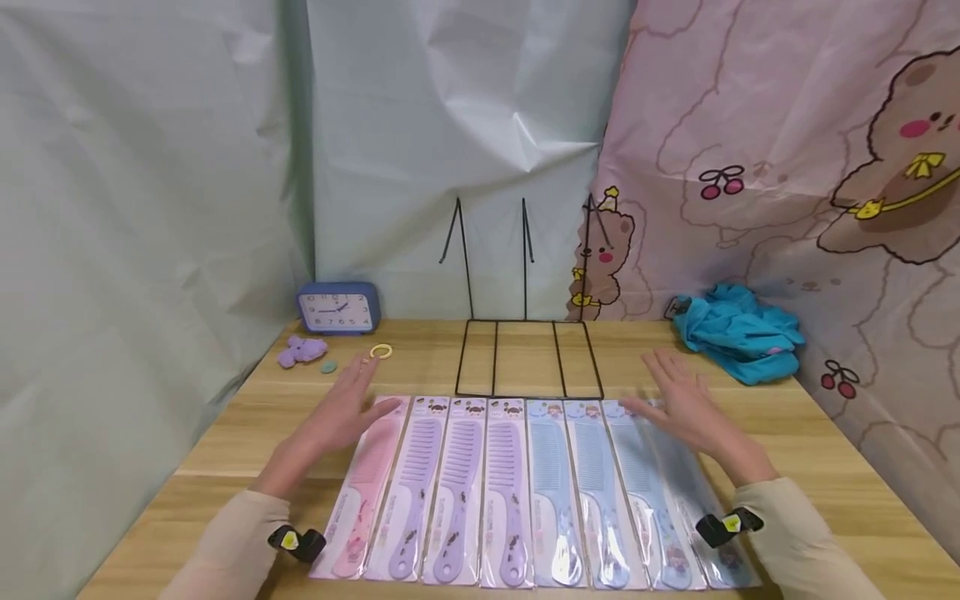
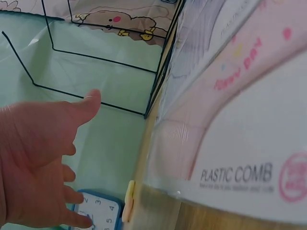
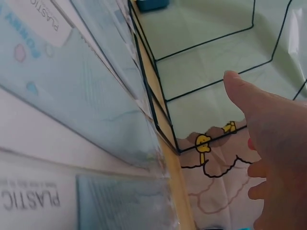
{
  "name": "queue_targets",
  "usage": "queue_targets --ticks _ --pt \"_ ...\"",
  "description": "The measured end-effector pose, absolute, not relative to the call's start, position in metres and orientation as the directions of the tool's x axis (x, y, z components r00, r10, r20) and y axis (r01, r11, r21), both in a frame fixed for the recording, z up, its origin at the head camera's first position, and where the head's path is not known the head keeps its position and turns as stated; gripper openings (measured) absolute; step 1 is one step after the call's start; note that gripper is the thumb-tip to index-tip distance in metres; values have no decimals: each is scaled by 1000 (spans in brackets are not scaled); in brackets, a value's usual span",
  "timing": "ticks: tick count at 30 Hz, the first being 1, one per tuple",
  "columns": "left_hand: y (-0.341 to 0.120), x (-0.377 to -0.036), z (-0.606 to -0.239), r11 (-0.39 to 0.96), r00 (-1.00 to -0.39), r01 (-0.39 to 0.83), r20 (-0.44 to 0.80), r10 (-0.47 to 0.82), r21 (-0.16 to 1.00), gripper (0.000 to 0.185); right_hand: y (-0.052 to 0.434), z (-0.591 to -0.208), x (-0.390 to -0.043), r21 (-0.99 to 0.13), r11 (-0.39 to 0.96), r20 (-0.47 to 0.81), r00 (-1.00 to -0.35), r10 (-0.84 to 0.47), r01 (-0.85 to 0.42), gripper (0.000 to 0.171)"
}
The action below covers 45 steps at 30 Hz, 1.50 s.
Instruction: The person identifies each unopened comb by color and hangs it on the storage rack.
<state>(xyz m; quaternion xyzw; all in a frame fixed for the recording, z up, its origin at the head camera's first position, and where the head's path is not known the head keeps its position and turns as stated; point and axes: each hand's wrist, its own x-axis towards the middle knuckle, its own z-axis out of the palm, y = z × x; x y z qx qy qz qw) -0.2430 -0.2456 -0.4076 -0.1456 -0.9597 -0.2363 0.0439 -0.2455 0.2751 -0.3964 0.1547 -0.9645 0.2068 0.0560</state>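
Packaged combs lie side by side in a row on the table: one pink comb [image 1: 367, 475] at the left, three purple combs [image 1: 457, 475], and several blue combs [image 1: 551, 475] to the right. My left hand [image 1: 337, 417], fingers extended and thumb apart, is by the pink comb's top left corner and holds nothing. At the other end my right hand [image 1: 690, 412] is spread over the upper part of the rightmost blue packs, also with nothing in it. Just behind the row stands a black wire rack [image 1: 525, 321] with upright prongs.
A blue alarm clock [image 1: 339, 308] stands at the back left. Before it lie a purple scrunchie-like item [image 1: 302, 351], a small green disc [image 1: 328, 367] and a yellow ring [image 1: 381, 352]. Bunched turquoise cloth [image 1: 738, 333] sits back right. Hanging sheets [image 1: 450, 100] enclose the wooden table [image 1: 247, 450].
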Motion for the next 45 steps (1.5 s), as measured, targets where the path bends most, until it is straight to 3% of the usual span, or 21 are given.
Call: queue_targets --ticks 5,10,20,30,45 --pt "-251 -241 -408 839 -968 249 117 220 484 94 265 -401 -256 -397 850 140 -938 -316 -345 98" --pt "-251 -239 -409 828 -982 139 -30 185 543 105 245 -405 -265 -429 822 87 -922 -377 -376 103" --pt "-250 -235 -411 870 -977 30 -171 130 492 121 223 -413 -291 -502 775 35 -905 -425 -383 97" --pt "-245 -231 -413 905 -978 27 -174 112 425 121 219 -418 -308 -476 804 -36 -906 -421 -355 99" --pt "-245 -232 -414 903 -979 21 -175 106 429 119 219 -426 -314 -478 819 -102 -906 -410 -317 91"
